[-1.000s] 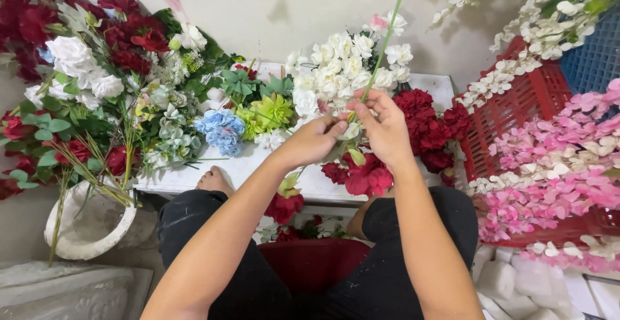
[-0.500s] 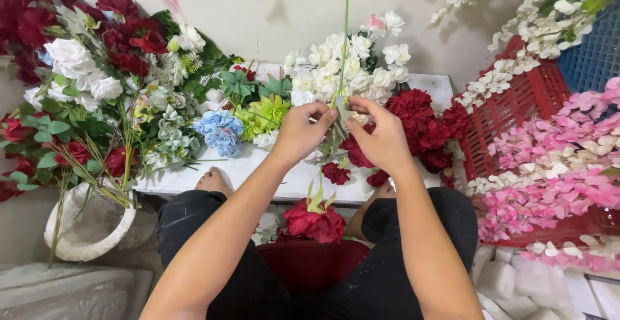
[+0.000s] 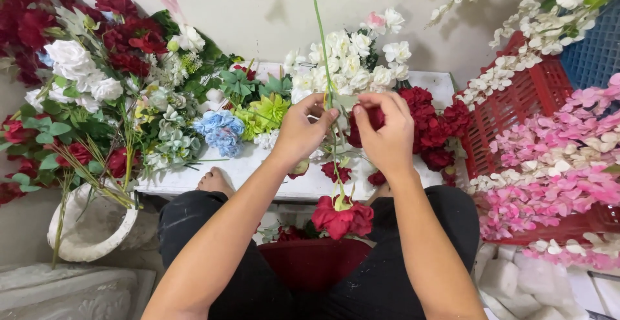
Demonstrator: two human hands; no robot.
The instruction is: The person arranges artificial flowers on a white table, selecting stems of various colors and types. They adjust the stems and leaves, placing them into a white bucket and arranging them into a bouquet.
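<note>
Both hands meet above the bench (image 3: 413, 84): left hand (image 3: 302, 133) and right hand (image 3: 385, 133) each grip pinching the green stem (image 3: 321, 49), red bloom (image 3: 342, 216) hanging below.

The green stem (image 3: 321, 42) now stands upright above the fingers (image 3: 329, 116); the red rose (image 3: 342, 216) hangs lower beneath them.

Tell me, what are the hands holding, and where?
Both the left hand and right hand pinch a thin green artificial flower stem midway, above its red bloom.
</note>
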